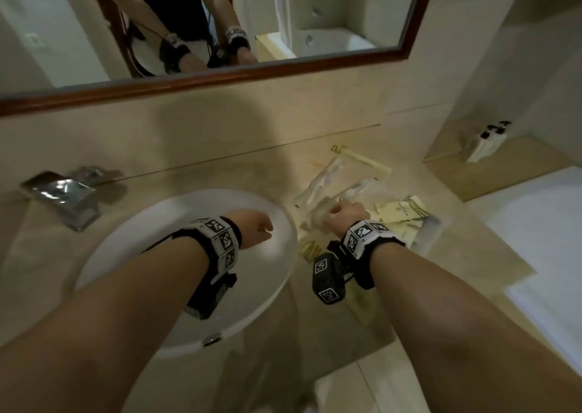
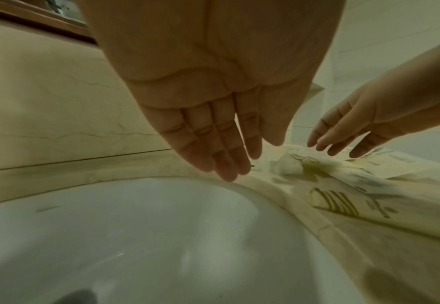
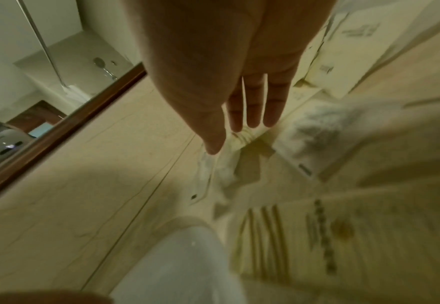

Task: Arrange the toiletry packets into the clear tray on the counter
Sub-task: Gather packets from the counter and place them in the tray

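Note:
Cream toiletry packets (image 1: 401,211) and clear-wrapped ones (image 1: 319,178) lie in a loose pile on the counter to the right of the sink. A clear tray edge (image 1: 430,223) shows faintly at the pile's right side, and its outline is hard to make out. My right hand (image 1: 345,212) hovers over the pile with straight fingers (image 3: 250,115) pointing down at a clear packet (image 3: 213,166), holding nothing. A striped cream packet (image 3: 286,236) lies nearer. My left hand (image 1: 259,228) hangs over the sink's right rim, its fingers (image 2: 226,162) straight and empty. My right hand (image 2: 356,127) shows above the packets (image 2: 343,197).
A white round sink (image 1: 132,255) fills the middle, with a chrome faucet (image 1: 63,195) at its left. A long thin packet (image 1: 362,159) lies by the back wall. A ledge at the right holds a dispenser (image 1: 486,143). A mirror (image 1: 283,19) hangs above.

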Demonstrator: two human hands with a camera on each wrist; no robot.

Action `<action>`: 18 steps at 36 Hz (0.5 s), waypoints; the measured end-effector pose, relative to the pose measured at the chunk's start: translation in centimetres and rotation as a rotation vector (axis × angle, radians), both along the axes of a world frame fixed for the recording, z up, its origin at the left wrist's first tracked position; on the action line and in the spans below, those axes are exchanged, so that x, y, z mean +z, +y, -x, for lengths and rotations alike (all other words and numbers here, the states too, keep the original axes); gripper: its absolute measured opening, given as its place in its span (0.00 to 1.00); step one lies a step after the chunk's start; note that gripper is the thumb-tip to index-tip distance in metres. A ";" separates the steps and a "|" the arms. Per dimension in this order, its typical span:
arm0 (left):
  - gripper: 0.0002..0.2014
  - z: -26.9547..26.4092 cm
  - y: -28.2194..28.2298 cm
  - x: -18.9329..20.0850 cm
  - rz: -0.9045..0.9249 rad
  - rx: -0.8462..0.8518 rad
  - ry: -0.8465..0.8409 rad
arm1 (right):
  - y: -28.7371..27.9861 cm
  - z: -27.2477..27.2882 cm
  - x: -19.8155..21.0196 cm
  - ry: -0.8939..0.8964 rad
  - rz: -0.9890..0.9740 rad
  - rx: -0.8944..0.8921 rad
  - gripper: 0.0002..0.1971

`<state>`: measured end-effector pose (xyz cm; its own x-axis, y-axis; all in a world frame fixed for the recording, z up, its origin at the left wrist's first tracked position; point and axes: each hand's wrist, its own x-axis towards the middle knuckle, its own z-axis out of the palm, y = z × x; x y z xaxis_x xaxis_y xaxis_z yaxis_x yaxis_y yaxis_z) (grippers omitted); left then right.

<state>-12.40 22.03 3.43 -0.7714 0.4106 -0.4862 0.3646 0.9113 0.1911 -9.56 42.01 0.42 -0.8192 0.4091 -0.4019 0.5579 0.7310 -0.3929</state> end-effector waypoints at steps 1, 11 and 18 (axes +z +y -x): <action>0.18 0.3 1.1 -0.1 0.001 -0.005 0.008 | 0.8 0.2 -0.1 -0.005 -0.015 0.010 0.22; 0.18 2.6 8.9 -1.9 -0.052 0.040 -0.013 | 5.7 1.9 -2.8 -0.041 -0.065 0.066 0.27; 0.17 2.5 9.8 -3.1 -0.053 0.066 -0.017 | 6.2 2.3 -2.8 -0.049 -0.181 0.137 0.30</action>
<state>-14.90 31.83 0.37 -0.7896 0.3843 -0.4783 0.2999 0.9218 0.2456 -11.88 48.17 -2.37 -0.8534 0.3649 -0.3724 0.4640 0.8573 -0.2232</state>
